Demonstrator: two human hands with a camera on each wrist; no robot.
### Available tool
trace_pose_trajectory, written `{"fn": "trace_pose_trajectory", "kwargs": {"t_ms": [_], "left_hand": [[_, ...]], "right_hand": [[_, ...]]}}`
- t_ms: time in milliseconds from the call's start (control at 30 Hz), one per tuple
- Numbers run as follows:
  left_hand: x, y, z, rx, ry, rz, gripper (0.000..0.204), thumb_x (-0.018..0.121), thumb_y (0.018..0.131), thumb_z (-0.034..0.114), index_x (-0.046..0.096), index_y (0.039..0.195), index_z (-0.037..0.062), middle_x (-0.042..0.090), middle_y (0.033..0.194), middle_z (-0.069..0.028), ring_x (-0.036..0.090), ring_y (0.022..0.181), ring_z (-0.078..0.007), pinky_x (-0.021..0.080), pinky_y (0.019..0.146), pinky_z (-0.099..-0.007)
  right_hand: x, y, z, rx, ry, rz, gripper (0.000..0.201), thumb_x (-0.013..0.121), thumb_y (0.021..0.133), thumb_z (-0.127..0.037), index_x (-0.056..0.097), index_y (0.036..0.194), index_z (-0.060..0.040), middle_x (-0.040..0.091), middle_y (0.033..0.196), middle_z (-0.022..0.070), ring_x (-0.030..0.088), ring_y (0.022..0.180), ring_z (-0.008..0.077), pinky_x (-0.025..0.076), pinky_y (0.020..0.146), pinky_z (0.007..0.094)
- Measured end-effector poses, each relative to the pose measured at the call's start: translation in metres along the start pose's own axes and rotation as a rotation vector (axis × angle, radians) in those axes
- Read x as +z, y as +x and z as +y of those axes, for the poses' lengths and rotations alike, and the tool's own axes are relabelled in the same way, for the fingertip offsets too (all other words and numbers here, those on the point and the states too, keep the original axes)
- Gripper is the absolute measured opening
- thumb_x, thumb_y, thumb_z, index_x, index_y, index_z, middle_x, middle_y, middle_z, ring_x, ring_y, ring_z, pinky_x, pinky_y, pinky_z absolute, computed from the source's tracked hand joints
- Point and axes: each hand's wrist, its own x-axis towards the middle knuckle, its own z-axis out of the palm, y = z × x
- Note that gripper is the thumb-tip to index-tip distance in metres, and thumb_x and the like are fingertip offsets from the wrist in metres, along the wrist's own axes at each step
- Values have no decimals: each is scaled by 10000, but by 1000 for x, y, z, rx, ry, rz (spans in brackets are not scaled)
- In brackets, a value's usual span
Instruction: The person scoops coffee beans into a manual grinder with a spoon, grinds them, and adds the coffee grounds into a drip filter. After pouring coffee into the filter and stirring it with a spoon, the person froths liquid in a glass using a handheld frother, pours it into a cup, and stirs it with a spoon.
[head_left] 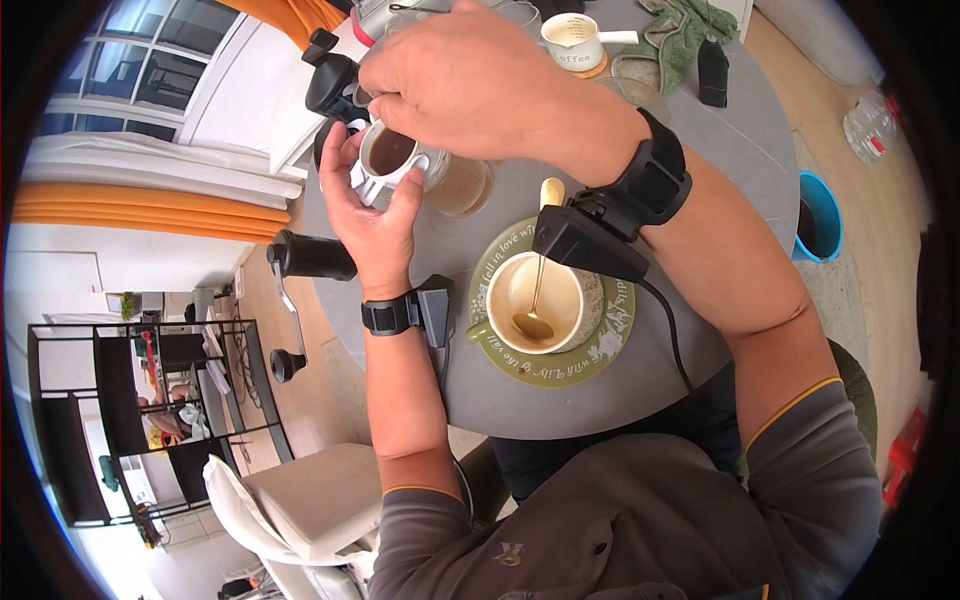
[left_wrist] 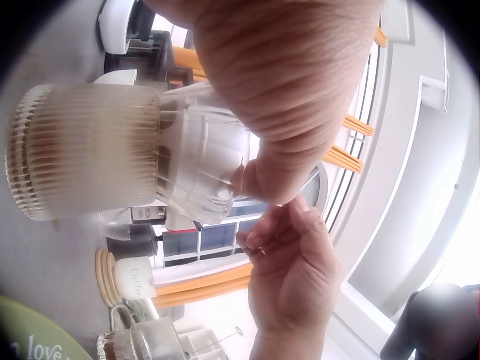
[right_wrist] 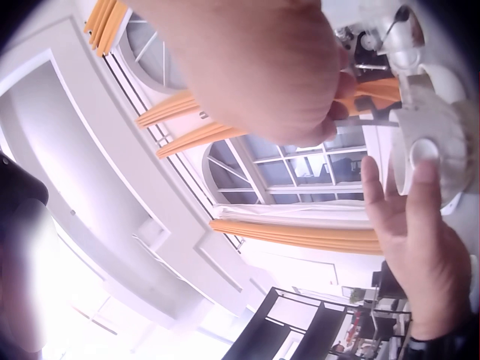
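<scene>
A clear dripper (head_left: pixel 390 155) with dark brown coffee in it stands on a ribbed glass carafe (left_wrist: pixel 82 150). My left hand (head_left: pixel 385 225) grips the dripper from the near side, its thumb on one side and fingers on the other. Over the dripper's far rim, my right hand (head_left: pixel 475 85) has its fingers bent together and pinches a thin greyish utensil (right_wrist: pixel 376 122), mostly hidden by the hand. Nearer me, a cream cup (head_left: pixel 520 285) with a gold spoon (head_left: pixel 537 320) in it stands on a green saucer (head_left: pixel 490 350).
A black hand grinder (head_left: pixel 315 255) lies at the table's left edge, its crank hanging over. At the back are a white "coffee" cup (head_left: pixel 572 45) on a wooden coaster and a green cloth (head_left: pixel 680 40). A blue bucket (head_left: pixel 820 215) stands on the floor at right; a chair (head_left: pixel 310 500) is at left.
</scene>
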Motion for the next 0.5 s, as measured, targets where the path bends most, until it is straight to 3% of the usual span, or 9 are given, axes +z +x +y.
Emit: {"fn": "trace_pose_trajectory", "kwargs": {"t_ms": [267,333,500], "left_hand": [[1,0,1,15,-6,-3,857,855,755,92,428,1495,33,580,1330,-134,563,1216,-221,430,1091,-376],[0,0,0,19,-17,-4,855,855,754,89,430,1494,33,581,1330,-134,563,1215,-221,430,1091,-376],[1,0,0,0,-18,2,858,858,748,90,433,1492,32,581,1334,-136,561,1220,-224,426,1093,-375]], "right_hand": [[3,0,0,64,81,-23,213,611,847,-237,764,865,-90,734,773,130,734,759,303,578,704,442],[6,-1,0,74,107,72,216,606,848,-239,763,873,-92,733,768,124,733,751,300,578,702,441],[9,0,5,43,13,71,193,614,842,-220,764,876,-104,737,764,110,736,744,294,576,693,434]]}}
